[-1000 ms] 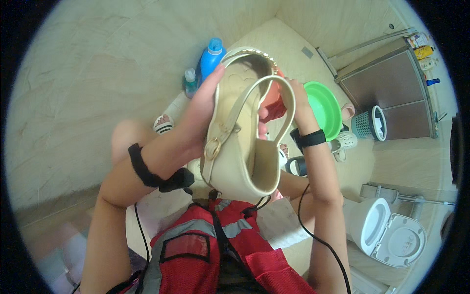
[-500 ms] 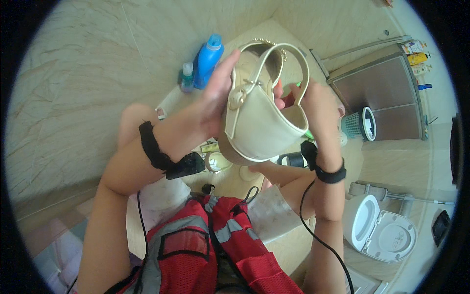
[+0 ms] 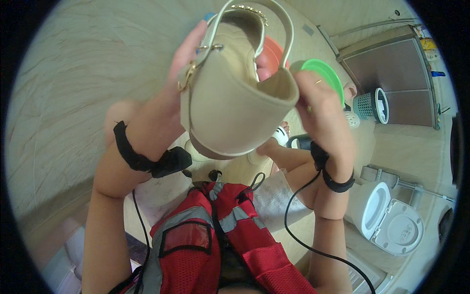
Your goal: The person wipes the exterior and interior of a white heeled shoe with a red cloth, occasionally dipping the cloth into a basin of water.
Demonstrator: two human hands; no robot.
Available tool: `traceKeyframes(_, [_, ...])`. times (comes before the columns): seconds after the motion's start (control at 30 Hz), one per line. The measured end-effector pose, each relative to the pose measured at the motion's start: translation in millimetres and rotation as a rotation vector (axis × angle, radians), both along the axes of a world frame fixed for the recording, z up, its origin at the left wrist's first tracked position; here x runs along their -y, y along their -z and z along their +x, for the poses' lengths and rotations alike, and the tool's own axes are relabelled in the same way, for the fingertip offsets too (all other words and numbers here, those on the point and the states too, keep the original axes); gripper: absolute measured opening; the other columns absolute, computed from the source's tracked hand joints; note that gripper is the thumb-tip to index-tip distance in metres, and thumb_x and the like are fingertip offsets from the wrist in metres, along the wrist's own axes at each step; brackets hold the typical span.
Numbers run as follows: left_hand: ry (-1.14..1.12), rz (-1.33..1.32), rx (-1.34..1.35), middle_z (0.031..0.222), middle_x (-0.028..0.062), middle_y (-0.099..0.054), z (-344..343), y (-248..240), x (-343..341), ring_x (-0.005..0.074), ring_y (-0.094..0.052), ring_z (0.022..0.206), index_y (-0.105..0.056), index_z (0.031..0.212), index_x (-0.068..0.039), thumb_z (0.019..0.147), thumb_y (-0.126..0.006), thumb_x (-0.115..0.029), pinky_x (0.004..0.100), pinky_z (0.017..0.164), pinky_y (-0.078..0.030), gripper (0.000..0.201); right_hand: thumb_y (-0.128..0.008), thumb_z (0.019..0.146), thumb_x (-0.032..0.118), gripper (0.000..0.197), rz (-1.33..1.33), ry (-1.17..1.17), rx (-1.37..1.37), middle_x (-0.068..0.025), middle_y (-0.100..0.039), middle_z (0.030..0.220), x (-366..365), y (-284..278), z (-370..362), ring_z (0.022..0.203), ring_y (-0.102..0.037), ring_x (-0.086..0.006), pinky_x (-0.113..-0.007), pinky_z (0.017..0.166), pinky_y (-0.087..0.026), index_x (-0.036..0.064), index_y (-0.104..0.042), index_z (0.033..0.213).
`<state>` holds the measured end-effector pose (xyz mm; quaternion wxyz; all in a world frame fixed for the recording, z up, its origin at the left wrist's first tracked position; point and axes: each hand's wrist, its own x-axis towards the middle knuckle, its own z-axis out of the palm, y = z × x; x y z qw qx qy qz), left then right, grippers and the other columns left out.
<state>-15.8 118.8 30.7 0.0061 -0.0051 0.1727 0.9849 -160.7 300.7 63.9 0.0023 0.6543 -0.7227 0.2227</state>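
Observation:
A cream sandal (image 3: 235, 105) with a closed heel cup, a looped ankle strap, a metal buckle and a gold chain trim is held up before me, tilted. My left hand (image 3: 171, 98) grips it from the left side and beneath, its thumb along the edge and fingertips showing past the far side. Curled at the right edge of the heel cup, my right hand (image 3: 325, 110) presses against the sandal; part of its fingers is hidden and slightly blurred.
Beyond my hands stand an orange basin (image 3: 272, 51) and a green basin (image 3: 325, 73). A teal basket-like bin (image 3: 363, 107) is by a metal-framed cabinet (image 3: 387, 63). A white toilet (image 3: 374, 206) with its lid raised stands at right. Below the sandal is a cream shoe (image 3: 195, 151).
The sandal and both hands have come closer and the sandal has shifted left and up. My right hand has moved out from behind it to its right edge. The basins now show more.

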Motion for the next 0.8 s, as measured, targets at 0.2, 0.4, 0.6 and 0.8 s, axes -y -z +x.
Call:
traceKeyframes(0.2, [-0.101, -0.085, 0.086, 0.095, 0.0182, -0.062, -3, -8, -1, 0.0277, -0.063, 0.085, -0.050, 0.113, -0.001, 0.095, -0.015, -0.047, 0.0401, 0.080, -0.051, 0.061, -0.058, 0.060, -0.009, 0.041, 0.023, 0.126, 0.066, -0.0162, -0.058, 0.088, -2, -3, 8, 0.078, -0.058, -0.0355, -0.041, 0.067, -0.048, 0.0027, -0.054, 0.099])
traceKeyframes(0.4, [-0.039, -0.044, 0.081, 0.088, 0.0152, -0.061, -5, -11, -10, 0.0251, -0.061, 0.079, -0.051, 0.112, -0.002, 0.094, -0.014, -0.050, 0.0364, 0.075, -0.051, 0.063, -0.064, 0.060, -0.006, 0.035, 0.160, 0.316, -0.080, -0.0142, -0.059, 0.068, -7, -1, 1, 0.065, -0.062, -0.0267, -0.035, 0.058, -0.048, 0.0027, -0.056, 0.093])
traceKeyframes(0.6, [-0.085, 0.008, 0.162, 0.086, 0.0130, -0.060, -7, -21, -10, 0.0226, -0.062, 0.079, -0.052, 0.106, -0.003, 0.093, -0.023, -0.051, 0.0341, 0.075, -0.052, 0.057, -0.056, 0.068, -0.008, 0.024, -0.081, 0.337, 0.748, -0.0050, -0.059, 0.079, -5, -3, -8, 0.074, -0.057, -0.0091, -0.022, 0.068, -0.045, -0.0034, -0.059, 0.091])
traceKeyframes(0.8, [0.004, 0.318, 0.021, 0.092, 0.0168, -0.059, -7, -6, -5, 0.0296, -0.062, 0.083, -0.049, 0.112, -0.006, 0.088, -0.026, -0.061, 0.0402, 0.078, -0.051, 0.065, -0.062, 0.078, -0.002, 0.022, -0.331, 0.373, 0.822, -0.0092, -0.063, 0.094, -2, 7, -11, 0.086, -0.059, -0.0127, -0.024, 0.077, -0.046, -0.0058, -0.061, 0.100])
